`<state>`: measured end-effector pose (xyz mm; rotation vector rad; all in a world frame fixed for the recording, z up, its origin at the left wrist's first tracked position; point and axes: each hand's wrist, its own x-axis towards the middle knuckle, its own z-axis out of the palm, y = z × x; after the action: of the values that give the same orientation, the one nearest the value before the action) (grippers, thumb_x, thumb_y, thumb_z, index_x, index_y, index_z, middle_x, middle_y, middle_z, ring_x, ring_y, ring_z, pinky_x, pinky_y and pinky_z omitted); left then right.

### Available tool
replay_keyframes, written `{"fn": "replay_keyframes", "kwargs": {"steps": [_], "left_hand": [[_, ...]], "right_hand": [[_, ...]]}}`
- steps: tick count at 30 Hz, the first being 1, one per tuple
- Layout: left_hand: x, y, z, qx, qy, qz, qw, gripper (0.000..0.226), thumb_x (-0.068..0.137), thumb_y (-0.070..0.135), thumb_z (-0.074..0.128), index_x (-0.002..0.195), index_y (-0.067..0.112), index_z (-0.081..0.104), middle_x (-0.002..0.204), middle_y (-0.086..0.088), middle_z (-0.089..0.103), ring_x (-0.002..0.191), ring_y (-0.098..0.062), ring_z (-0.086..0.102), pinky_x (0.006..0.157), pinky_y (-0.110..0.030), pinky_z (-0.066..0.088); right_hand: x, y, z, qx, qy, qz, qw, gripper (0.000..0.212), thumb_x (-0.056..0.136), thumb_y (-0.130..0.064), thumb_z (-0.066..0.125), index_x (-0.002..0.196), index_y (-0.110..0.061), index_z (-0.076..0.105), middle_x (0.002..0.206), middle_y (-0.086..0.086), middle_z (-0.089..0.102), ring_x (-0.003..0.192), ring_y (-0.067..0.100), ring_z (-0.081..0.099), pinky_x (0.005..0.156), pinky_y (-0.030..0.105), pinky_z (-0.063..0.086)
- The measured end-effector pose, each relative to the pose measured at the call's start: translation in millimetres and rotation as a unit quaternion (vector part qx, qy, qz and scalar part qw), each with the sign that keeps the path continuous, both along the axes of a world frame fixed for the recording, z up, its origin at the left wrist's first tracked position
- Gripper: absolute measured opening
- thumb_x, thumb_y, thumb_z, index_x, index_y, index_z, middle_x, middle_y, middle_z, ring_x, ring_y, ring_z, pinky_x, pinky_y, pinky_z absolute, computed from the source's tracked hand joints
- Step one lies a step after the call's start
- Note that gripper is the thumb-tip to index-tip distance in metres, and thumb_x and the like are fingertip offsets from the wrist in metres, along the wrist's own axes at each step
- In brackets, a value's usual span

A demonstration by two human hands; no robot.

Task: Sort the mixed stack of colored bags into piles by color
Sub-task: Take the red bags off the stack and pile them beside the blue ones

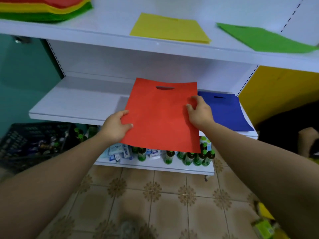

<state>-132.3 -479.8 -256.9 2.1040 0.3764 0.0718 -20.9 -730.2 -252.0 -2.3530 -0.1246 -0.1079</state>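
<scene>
Hands are holding a red bag (160,116) flat over the middle shelf (77,102), left hand (116,127) and right hand (200,112) each pinching a side edge, the thin, limp-looking sheet seeming light and likely needing that two-sided support to avoid sagging.

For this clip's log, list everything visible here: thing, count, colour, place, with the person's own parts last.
flat red fabric bag: one, red, held over the middle shelf's front edge
flat blue fabric bag: one, blue, middle shelf, right
flat yellow fabric bag: one, yellow, top shelf, centre
flat green fabric bag: one, green, top shelf, right
mixed bag stack: one, red, yellow, green layers, top shelf, left
green-capped bottles: several, bottom shelf
dark plastic crate: one, floor, left
left hand: grips red bag's left edge
right hand: grips its right edge
</scene>
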Motion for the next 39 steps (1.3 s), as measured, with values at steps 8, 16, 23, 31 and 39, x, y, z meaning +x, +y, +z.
{"fn": "replay_keyframes", "kwargs": {"steps": [8, 16, 23, 31, 39], "left_hand": [[83.7, 32.1, -29.3, 0.034, 0.022, -0.024, 0.999, 0.058, 0.088, 0.01, 0.064, 0.141, 0.009, 0.04, 0.138, -0.012, 0.048, 0.107, -0.014, 0.049, 0.086, -0.021, 0.039], [168.6, 23.9, -75.2, 0.121, 0.072, -0.066, 0.988, 0.059, 0.091, 0.02, 0.062, 0.143, 0.011, 0.037, 0.141, -0.011, 0.048, 0.121, -0.024, 0.052, 0.095, -0.023, 0.037], [227.4, 3.2, -114.7, 0.184, 0.069, -0.056, 0.979, 0.061, 0.09, 0.02, 0.062, 0.144, 0.009, 0.036, 0.14, -0.019, 0.045, 0.126, -0.032, 0.045, 0.101, -0.028, 0.031], [243.7, 5.6, -153.3, 0.209, 0.203, -0.065, 0.954, 0.092, 0.083, 0.047, 0.066, 0.152, 0.02, 0.011, 0.159, -0.011, 0.004, 0.142, -0.032, 0.02, 0.114, -0.039, 0.022], [221.7, 2.3, -167.0, 0.285, 0.211, -0.164, 0.92, 0.111, 0.067, 0.046, 0.079, 0.152, 0.023, 0.011, 0.159, -0.009, -0.004, 0.144, -0.032, 0.01, 0.116, -0.043, 0.02]], "right_hand": [[79.5, 25.1, -33.3, -0.026, 0.013, -0.001, 1.0, 0.041, 0.097, -0.026, 0.051, 0.135, -0.012, 0.045, 0.129, 0.013, 0.057, 0.114, 0.03, 0.054, 0.088, 0.03, 0.04], [170.9, 21.2, -85.4, -0.063, 0.056, -0.006, 0.996, 0.039, 0.095, -0.026, 0.052, 0.13, -0.008, 0.049, 0.125, 0.017, 0.054, 0.109, 0.034, 0.056, 0.09, 0.039, 0.046], [235.1, 15.8, -126.9, -0.117, 0.078, 0.028, 0.99, 0.042, 0.099, -0.027, 0.048, 0.134, -0.004, 0.045, 0.132, 0.017, 0.041, 0.106, 0.033, 0.055, 0.091, 0.033, 0.043], [256.7, 16.3, -165.2, -0.157, 0.171, 0.094, 0.968, 0.064, 0.096, -0.045, 0.048, 0.146, -0.01, 0.029, 0.143, 0.018, 0.033, 0.125, 0.038, 0.041, 0.103, 0.042, 0.04], [248.9, 18.7, -177.6, -0.163, 0.22, 0.094, 0.957, 0.063, 0.093, -0.04, 0.053, 0.146, -0.015, 0.031, 0.139, 0.018, 0.032, 0.126, 0.038, 0.039, 0.105, 0.045, 0.039]]}}
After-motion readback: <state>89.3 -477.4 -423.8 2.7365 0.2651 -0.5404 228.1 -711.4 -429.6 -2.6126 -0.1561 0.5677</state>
